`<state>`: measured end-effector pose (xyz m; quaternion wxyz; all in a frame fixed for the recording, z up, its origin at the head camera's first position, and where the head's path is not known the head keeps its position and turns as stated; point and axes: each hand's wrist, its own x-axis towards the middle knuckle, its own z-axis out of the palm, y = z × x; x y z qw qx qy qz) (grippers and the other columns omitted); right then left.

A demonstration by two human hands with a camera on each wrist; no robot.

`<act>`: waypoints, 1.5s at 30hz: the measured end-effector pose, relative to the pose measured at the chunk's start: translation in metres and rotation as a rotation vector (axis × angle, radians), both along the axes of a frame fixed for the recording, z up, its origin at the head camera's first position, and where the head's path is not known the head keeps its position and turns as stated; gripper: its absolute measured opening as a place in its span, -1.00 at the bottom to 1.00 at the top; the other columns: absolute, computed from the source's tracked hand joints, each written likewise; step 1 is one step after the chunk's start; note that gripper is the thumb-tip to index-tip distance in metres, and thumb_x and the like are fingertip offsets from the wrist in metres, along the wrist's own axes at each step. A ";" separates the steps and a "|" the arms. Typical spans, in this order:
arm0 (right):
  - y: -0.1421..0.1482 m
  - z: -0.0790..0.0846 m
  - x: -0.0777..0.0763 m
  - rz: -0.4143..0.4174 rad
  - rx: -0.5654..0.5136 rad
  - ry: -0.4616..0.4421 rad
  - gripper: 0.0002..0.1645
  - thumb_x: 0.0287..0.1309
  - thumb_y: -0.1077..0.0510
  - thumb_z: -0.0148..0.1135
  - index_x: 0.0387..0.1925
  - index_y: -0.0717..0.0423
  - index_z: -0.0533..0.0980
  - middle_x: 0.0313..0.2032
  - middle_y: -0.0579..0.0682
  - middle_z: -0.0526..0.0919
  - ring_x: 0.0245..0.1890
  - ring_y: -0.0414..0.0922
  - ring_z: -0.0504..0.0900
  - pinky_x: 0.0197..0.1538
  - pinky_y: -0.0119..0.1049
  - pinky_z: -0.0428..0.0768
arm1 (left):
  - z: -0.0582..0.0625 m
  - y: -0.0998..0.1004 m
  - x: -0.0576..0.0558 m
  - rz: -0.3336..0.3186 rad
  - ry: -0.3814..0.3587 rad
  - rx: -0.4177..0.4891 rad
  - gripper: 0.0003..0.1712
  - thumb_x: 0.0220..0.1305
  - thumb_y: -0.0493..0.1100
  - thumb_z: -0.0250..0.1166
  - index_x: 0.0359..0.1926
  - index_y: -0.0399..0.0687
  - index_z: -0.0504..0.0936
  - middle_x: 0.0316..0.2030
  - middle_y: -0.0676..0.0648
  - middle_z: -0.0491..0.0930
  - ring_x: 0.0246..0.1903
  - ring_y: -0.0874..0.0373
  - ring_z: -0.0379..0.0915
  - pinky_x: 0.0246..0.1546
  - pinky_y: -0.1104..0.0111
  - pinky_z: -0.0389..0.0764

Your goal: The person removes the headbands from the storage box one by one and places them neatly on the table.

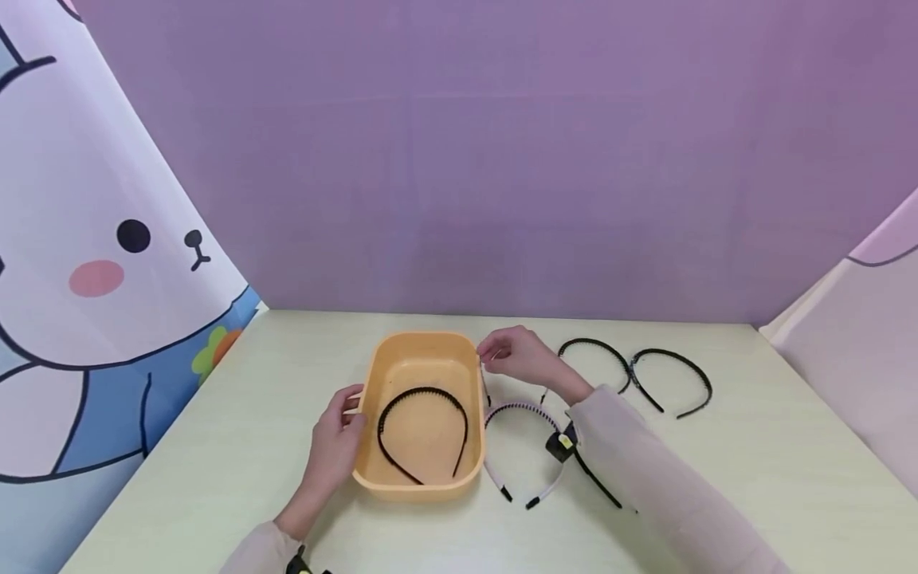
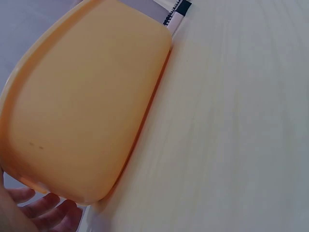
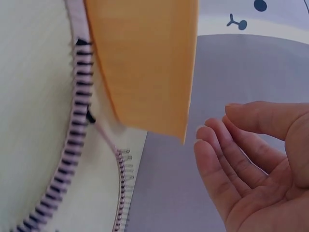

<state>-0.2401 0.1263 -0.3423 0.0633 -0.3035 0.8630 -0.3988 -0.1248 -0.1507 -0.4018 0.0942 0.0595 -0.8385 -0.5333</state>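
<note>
My left hand (image 1: 335, 438) grips the left side of a light-orange plastic basin (image 1: 423, 493), its fingers against the outer wall and the thumb near the rim. Inside the basin lies a black headband (image 1: 425, 390), its two ends toward me. Over the basin's far right corner is my right hand (image 1: 523, 356); in the right wrist view its fingers (image 3: 207, 159) are loosely bent, with nothing between them and the thumb. A pale pink headband (image 1: 496, 478) with dark ridges and black tips lies just right of the basin. Another pink headband (image 3: 120, 183) lies farther back, partly hidden by my right hand.
Two black headbands, one (image 1: 591, 341) beside the other (image 1: 674, 352), lie at the back right of the pale table (image 1: 215, 446). A black headband end (image 1: 597, 481) shows from under my right sleeve. A purple backdrop (image 1: 502, 199) stands behind the table.
</note>
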 end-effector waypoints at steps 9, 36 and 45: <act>-0.025 -0.003 -0.003 0.045 -0.037 -0.060 -0.77 0.10 0.35 0.21 -0.16 0.32 0.59 -0.22 0.19 0.68 -0.23 -0.11 0.64 -0.14 -0.32 0.59 | -0.001 -0.001 0.001 0.002 0.001 0.003 -0.53 0.32 -0.32 -0.04 0.25 -0.20 0.36 0.07 -0.29 0.50 -0.08 -0.05 0.50 -0.19 0.39 0.48; -0.077 -0.019 -0.013 0.148 0.142 -0.023 -0.67 0.01 0.41 0.24 -0.11 0.38 0.55 -0.22 0.23 0.66 -0.25 -0.05 0.63 -0.14 -0.38 0.56 | -0.003 -0.001 -0.004 0.004 0.010 0.006 -0.53 0.31 -0.31 -0.04 0.23 -0.18 0.38 0.06 -0.28 0.52 -0.09 -0.03 0.51 -0.19 0.40 0.49; -0.084 -0.027 -0.018 0.173 0.227 0.010 -0.67 -0.05 0.41 0.27 -0.14 0.31 0.56 -0.22 0.14 0.67 -0.20 -0.05 0.64 -0.15 -0.40 0.57 | -0.003 0.000 -0.004 0.002 0.002 0.010 -0.54 0.31 -0.31 -0.04 0.23 -0.20 0.38 0.06 -0.30 0.51 -0.07 -0.06 0.51 -0.16 0.36 0.49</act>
